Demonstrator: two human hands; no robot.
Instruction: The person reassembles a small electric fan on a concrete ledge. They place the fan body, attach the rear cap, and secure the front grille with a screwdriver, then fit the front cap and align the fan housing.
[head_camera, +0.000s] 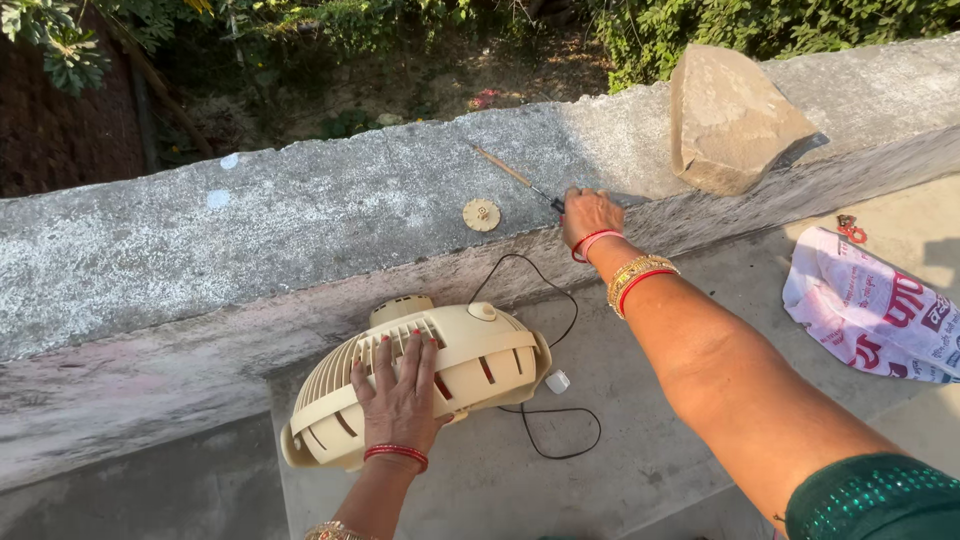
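Head view: left hand (400, 390) lies flat and released on the cream fan housing (455, 375); right hand (588, 215) is pinching the screwdriver (515, 178) on the parapet (300, 220), frame centre.

One fan (420, 385), one screwdriver (517, 180), one round cap (481, 214), one stone (733, 120) and one printed bag (875, 310) are counted.

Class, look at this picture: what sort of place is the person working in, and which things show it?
Probably an outdoor rooftop or terrace: a rough concrete parapet wall edges a cement floor, with bushes and bare ground beyond it, and sunlight casts hard shadows.
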